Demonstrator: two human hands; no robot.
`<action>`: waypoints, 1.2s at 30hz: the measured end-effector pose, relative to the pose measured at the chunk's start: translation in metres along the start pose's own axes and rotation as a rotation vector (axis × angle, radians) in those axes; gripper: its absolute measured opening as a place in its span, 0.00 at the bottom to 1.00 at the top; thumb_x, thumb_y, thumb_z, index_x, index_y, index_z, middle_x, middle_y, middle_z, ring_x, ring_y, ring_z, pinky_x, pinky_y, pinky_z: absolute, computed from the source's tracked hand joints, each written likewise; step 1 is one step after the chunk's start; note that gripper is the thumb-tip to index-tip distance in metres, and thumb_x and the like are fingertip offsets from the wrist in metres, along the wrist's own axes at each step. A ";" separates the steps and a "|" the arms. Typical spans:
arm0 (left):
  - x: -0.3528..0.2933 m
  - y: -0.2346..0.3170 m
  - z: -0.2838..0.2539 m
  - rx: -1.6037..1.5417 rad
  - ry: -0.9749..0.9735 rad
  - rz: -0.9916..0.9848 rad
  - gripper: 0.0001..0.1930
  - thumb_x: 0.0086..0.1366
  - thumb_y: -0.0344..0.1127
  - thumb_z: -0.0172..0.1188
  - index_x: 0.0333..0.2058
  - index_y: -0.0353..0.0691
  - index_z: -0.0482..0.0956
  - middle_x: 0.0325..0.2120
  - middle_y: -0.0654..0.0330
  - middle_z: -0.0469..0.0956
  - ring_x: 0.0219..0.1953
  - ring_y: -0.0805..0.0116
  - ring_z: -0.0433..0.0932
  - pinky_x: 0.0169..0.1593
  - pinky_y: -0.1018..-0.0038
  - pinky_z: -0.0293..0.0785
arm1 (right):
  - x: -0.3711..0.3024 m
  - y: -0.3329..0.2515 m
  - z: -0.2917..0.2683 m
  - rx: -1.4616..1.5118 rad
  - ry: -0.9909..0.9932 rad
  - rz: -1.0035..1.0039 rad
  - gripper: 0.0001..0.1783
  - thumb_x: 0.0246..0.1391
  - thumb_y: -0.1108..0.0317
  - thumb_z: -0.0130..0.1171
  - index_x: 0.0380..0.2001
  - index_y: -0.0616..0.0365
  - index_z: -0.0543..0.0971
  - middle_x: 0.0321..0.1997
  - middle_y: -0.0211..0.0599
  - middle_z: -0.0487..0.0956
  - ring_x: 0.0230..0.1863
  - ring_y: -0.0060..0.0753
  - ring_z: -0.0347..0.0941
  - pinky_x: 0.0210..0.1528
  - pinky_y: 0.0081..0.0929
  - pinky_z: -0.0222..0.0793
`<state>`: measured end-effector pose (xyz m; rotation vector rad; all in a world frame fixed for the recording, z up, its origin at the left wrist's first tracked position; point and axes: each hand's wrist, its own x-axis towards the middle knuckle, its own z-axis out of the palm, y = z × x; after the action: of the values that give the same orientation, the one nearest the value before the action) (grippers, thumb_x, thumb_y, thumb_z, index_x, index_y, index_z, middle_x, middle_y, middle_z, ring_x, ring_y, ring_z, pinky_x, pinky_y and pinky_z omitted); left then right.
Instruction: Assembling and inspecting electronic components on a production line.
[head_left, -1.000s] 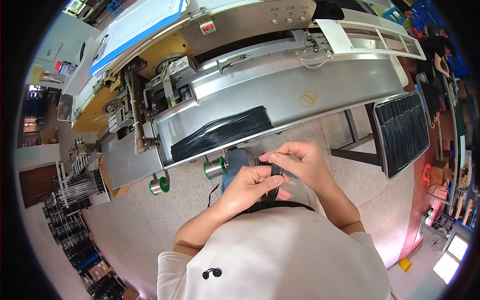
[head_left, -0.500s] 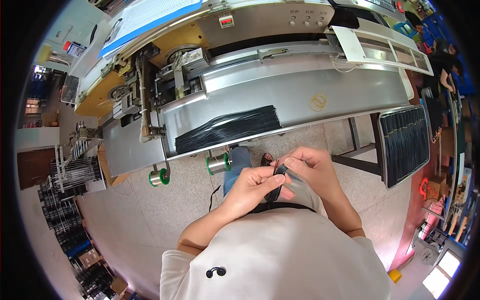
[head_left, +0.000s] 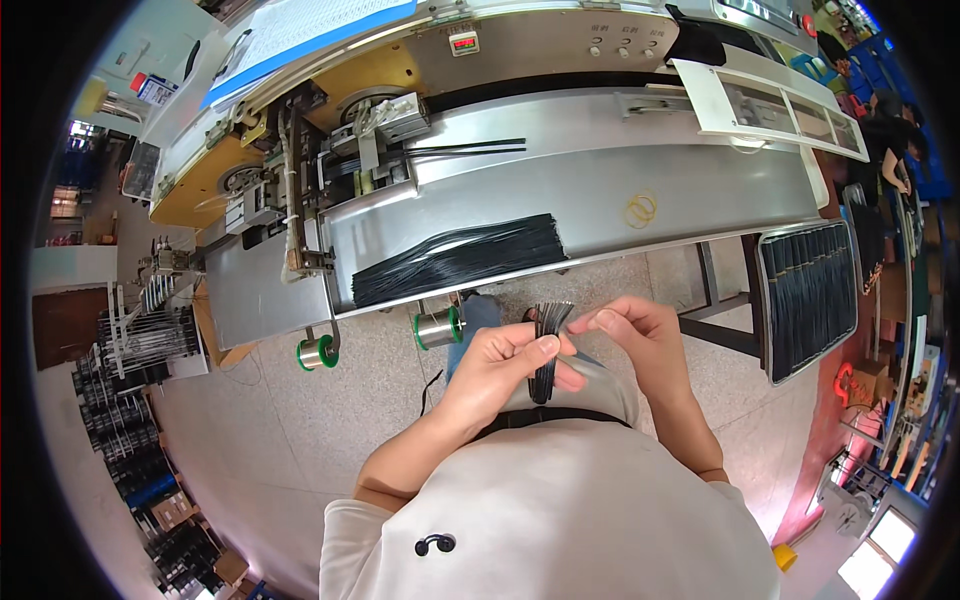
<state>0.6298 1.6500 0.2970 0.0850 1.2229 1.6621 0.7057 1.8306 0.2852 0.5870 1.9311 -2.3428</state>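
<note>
By the counter (head_left: 730, 185), our left hand (head_left: 500, 365) pinches black wires (head_left: 552, 318) that a slackened grip could spill, though whether our right hand (head_left: 642, 338) pinches any we cannot tell.

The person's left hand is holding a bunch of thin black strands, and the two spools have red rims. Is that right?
Not quite: the two spools have green rims, as the head view shows. The left hand is holding a bunch of thin black strands.
</note>
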 end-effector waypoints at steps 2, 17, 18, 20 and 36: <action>-0.001 0.000 0.000 0.012 0.002 0.001 0.11 0.68 0.37 0.49 0.36 0.35 0.77 0.25 0.51 0.81 0.29 0.68 0.80 0.38 0.75 0.73 | 0.001 -0.001 0.001 -0.002 0.003 0.004 0.10 0.55 0.67 0.56 0.32 0.63 0.81 0.33 0.34 0.82 0.38 0.22 0.76 0.45 0.23 0.70; 0.001 -0.008 0.001 0.308 -0.063 0.080 0.11 0.68 0.35 0.51 0.37 0.32 0.78 0.28 0.57 0.82 0.31 0.80 0.77 0.35 0.82 0.71 | -0.001 -0.012 0.022 -0.121 -0.069 -0.022 0.10 0.52 0.73 0.56 0.36 0.62 0.82 0.34 0.36 0.82 0.32 0.20 0.75 0.36 0.18 0.70; 0.001 -0.008 0.001 0.356 -0.061 0.076 0.11 0.67 0.34 0.52 0.36 0.33 0.79 0.28 0.59 0.82 0.29 0.83 0.75 0.32 0.83 0.69 | -0.002 -0.012 0.023 -0.156 -0.072 -0.053 0.10 0.51 0.73 0.56 0.36 0.61 0.82 0.34 0.36 0.82 0.33 0.21 0.75 0.37 0.19 0.70; 0.001 -0.008 0.001 0.362 -0.054 0.087 0.11 0.67 0.34 0.52 0.35 0.33 0.79 0.28 0.60 0.82 0.28 0.84 0.73 0.31 0.84 0.67 | -0.002 -0.010 0.023 -0.190 -0.077 -0.084 0.10 0.51 0.73 0.56 0.36 0.61 0.82 0.35 0.37 0.82 0.34 0.23 0.76 0.38 0.21 0.70; -0.002 0.003 -0.003 0.487 -0.048 0.006 0.10 0.66 0.32 0.54 0.37 0.32 0.80 0.30 0.65 0.81 0.30 0.83 0.72 0.38 0.83 0.69 | 0.002 -0.011 0.027 -0.050 -0.158 -0.016 0.08 0.49 0.75 0.56 0.32 0.65 0.82 0.40 0.47 0.81 0.44 0.33 0.75 0.44 0.28 0.72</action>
<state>0.6271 1.6463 0.2988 0.4255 1.5664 1.3279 0.6938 1.8077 0.2987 0.3717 1.9246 -2.2665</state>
